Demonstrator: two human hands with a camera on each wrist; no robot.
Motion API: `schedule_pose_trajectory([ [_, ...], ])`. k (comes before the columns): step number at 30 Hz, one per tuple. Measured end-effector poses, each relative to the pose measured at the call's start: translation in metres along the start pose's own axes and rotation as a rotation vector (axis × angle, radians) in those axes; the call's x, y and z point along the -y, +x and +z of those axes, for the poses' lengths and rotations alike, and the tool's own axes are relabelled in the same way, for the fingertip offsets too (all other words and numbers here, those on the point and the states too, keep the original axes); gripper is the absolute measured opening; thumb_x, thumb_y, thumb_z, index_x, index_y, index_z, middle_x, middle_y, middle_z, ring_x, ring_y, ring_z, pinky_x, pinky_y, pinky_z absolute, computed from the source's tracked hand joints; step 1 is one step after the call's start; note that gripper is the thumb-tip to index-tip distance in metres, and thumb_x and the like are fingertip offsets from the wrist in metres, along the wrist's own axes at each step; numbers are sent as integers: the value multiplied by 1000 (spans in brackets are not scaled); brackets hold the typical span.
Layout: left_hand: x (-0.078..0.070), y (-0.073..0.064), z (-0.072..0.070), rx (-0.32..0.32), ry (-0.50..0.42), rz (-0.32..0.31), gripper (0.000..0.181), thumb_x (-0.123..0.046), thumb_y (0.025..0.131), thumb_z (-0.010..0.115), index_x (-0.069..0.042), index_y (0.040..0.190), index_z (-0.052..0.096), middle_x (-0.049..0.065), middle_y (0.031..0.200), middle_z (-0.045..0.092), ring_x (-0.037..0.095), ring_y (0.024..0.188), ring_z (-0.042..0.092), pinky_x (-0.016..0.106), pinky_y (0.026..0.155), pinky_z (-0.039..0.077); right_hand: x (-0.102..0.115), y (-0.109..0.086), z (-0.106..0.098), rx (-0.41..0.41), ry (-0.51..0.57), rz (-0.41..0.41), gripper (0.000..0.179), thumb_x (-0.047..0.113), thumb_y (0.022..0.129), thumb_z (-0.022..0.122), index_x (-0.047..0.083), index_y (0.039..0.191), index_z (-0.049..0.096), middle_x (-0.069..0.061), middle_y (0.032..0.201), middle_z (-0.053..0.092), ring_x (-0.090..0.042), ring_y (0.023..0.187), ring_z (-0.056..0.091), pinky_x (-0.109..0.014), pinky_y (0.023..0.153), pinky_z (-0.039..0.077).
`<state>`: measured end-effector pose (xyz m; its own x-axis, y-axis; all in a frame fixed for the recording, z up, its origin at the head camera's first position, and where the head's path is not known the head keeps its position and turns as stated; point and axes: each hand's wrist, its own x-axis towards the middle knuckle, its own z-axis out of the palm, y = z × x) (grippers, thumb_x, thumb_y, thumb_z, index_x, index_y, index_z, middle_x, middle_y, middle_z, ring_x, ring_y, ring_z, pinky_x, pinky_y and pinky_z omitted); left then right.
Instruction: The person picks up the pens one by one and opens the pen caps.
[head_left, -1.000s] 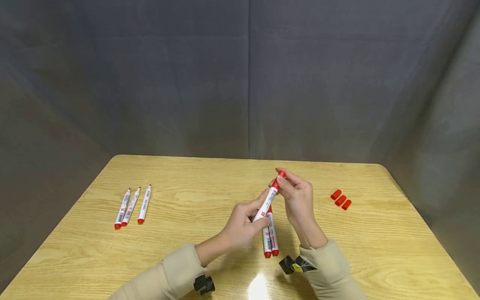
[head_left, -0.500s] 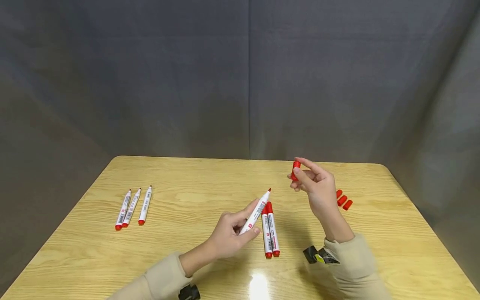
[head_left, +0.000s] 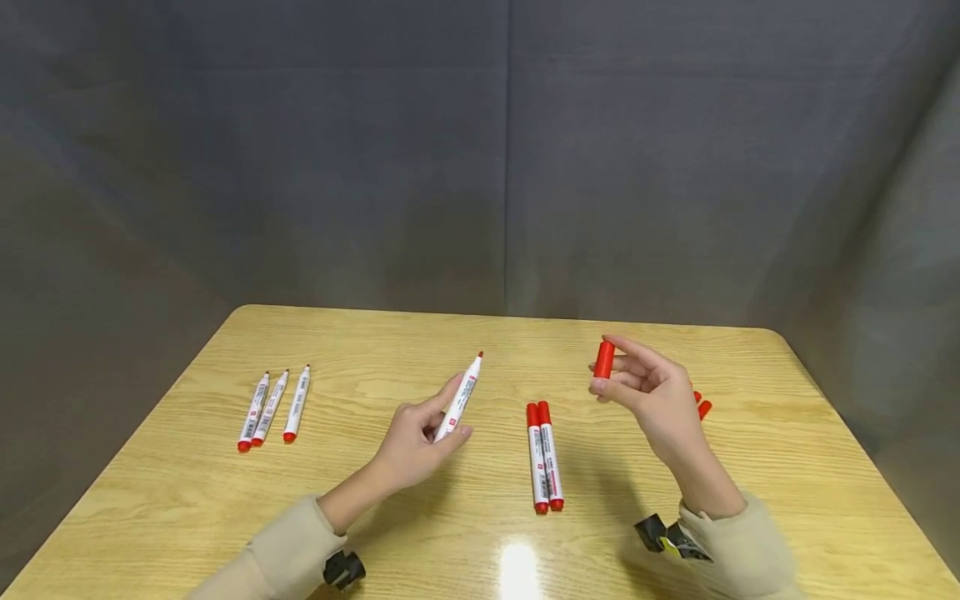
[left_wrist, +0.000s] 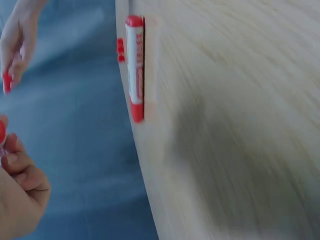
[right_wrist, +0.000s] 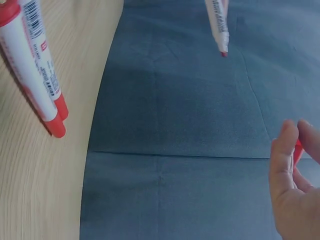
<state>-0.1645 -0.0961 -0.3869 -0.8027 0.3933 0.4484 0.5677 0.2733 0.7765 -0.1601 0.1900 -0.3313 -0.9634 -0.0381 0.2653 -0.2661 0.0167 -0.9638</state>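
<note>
My left hand (head_left: 414,442) grips an uncapped white marker (head_left: 460,398) above the middle of the table, its red tip pointing up and away. To the right, my right hand (head_left: 660,396) pinches a red marker cap (head_left: 604,360) between thumb and fingers, held off the table. Between the hands, two capped red markers (head_left: 538,458) lie side by side, red caps at the far end. The right wrist view catches the uncapped marker's tip (right_wrist: 223,53) at the top, apart from the right hand (right_wrist: 295,185). In the left wrist view the left hand (left_wrist: 22,192) is partly cut off.
Three uncapped markers (head_left: 296,404) lie at the left of the wooden table (head_left: 390,550). Loose red caps (head_left: 704,409) lie at the right, partly hidden behind the right hand. A grey curtain (head_left: 375,167) hangs behind the table.
The right hand has pulled the cap off the marker and moved right with it. The left hand has moved left with the uncapped marker.
</note>
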Motion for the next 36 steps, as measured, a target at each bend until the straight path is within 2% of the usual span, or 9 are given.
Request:
schedule_pose_trajectory([
  [2, 0, -1, -7, -9, 22, -42, 59, 1, 82, 63, 5, 135, 38, -2, 46, 47, -1, 39, 28, 16, 37, 24, 0, -2, -3, -1, -27, -5, 57, -3, 76, 70, -7, 128, 47, -4, 89, 66, -14, 72, 65, -27, 64, 53],
  [5, -7, -2, -18, -26, 46, -91, 57, 3, 82, 62, 9, 134, 37, -1, 45, 45, -2, 38, 27, 16, 38, 23, 0, -5, -8, -6, -40, -4, 56, -4, 77, 69, -9, 127, 46, -3, 88, 66, -12, 71, 65, -27, 63, 53],
  [9, -16, -5, -32, -52, 71, -101, 56, 5, 82, 61, 13, 131, 38, -2, 44, 44, -4, 38, 27, 15, 36, 23, -2, -6, -13, -11, -37, 6, 56, -5, 77, 68, -12, 127, 44, -2, 86, 66, -11, 70, 65, -26, 61, 53],
  [11, -13, -7, -37, -68, 84, -87, 54, 7, 81, 60, 15, 130, 38, -1, 44, 44, -4, 37, 29, 15, 35, 24, -4, -7, -15, -14, -31, 9, 56, -6, 77, 68, -12, 127, 44, -1, 86, 65, -11, 70, 65, -26, 61, 53],
  [16, 23, -14, -49, -121, 163, -66, 52, 4, 84, 59, 12, 131, 39, -5, 41, 44, -7, 34, 29, 16, 30, 24, -7, -10, -20, -24, -19, 14, 53, -6, 77, 68, -10, 125, 47, -2, 85, 65, -12, 70, 65, -26, 60, 52],
  [18, 39, -16, -55, -143, 201, -87, 52, -1, 86, 59, 9, 133, 39, -8, 40, 41, -7, 33, 27, 16, 30, 22, -8, -12, -22, -25, -22, 13, 52, -5, 77, 68, -10, 125, 48, -2, 84, 65, -12, 69, 65, -26, 60, 52],
  [23, 55, -19, -73, -173, 260, -156, 49, -8, 90, 55, 6, 134, 40, -7, 38, 34, -5, 32, 21, 17, 31, 17, -8, -15, -27, -30, -39, 9, 50, -5, 77, 68, -6, 124, 50, -1, 84, 65, -12, 70, 65, -26, 60, 52],
  [27, 71, -22, -86, -178, 314, -187, 47, -10, 92, 51, 8, 133, 39, -7, 37, 31, -4, 31, 18, 17, 31, 16, -7, -17, -30, -44, -68, 15, 51, -3, 77, 69, -6, 124, 50, 0, 84, 65, -12, 70, 65, -26, 61, 52],
  [36, 103, -28, -112, -139, 588, -329, 50, -16, 94, 46, 13, 133, 35, -4, 41, 34, 7, 34, 24, 24, 33, 22, -7, -22, -40, -66, -79, 18, 48, -3, 77, 69, -3, 123, 53, 1, 83, 65, -11, 69, 64, -25, 61, 52],
])
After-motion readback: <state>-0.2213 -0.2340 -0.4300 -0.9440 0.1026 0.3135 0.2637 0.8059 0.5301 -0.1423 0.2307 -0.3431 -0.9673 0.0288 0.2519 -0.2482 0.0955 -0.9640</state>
